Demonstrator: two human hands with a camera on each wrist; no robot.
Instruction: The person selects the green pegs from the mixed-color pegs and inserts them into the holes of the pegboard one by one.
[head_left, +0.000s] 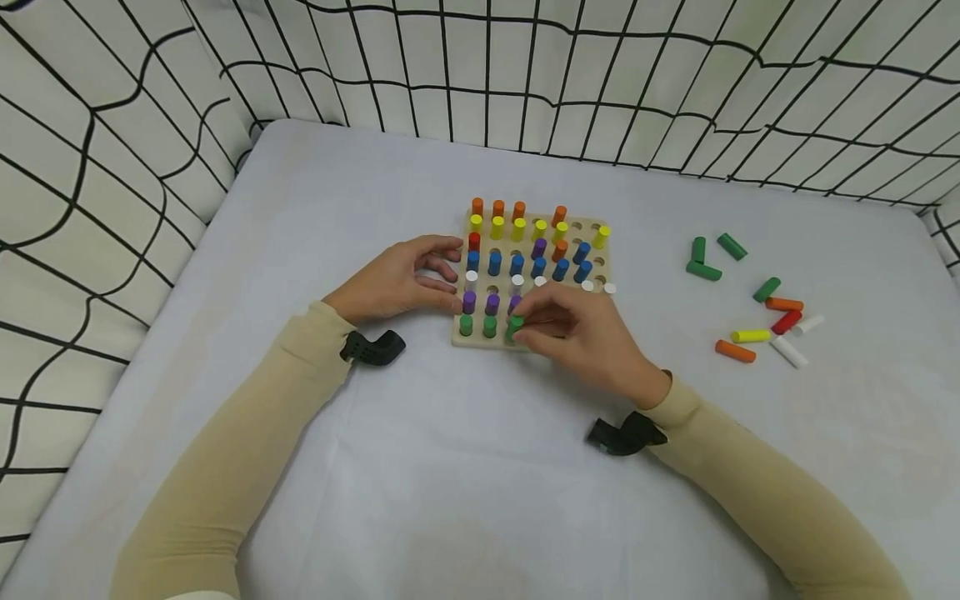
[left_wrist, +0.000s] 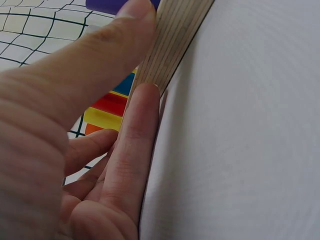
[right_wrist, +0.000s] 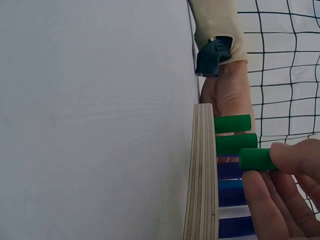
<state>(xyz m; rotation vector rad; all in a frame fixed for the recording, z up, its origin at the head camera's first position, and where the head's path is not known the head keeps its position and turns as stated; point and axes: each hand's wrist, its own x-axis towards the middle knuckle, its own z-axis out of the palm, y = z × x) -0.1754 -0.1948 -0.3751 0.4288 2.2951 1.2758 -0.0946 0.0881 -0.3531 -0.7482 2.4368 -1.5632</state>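
Observation:
A wooden pegboard (head_left: 472,342) with rows of coloured pegs lies flat in the middle of the table. My right hand (head_left: 592,337) pinches a green peg (right_wrist: 255,159) between thumb and fingers. In the right wrist view that peg's lower end is apart from the board, above the front row. Two green pegs (right_wrist: 233,123) stand in this row at the left. My left hand (head_left: 401,279) touches the board's left edge, its thumb (left_wrist: 132,25) and a finger (left_wrist: 142,120) against the side. Part of the board's front right is hidden behind the right hand.
Several green pegs (head_left: 705,271) lie loose on the white table right of the board. Nearer, orange, red, yellow and white pegs (head_left: 789,352) and one more green peg (head_left: 767,289) are scattered. A black wire grid (head_left: 487,75) over white panels stands along the back and left.

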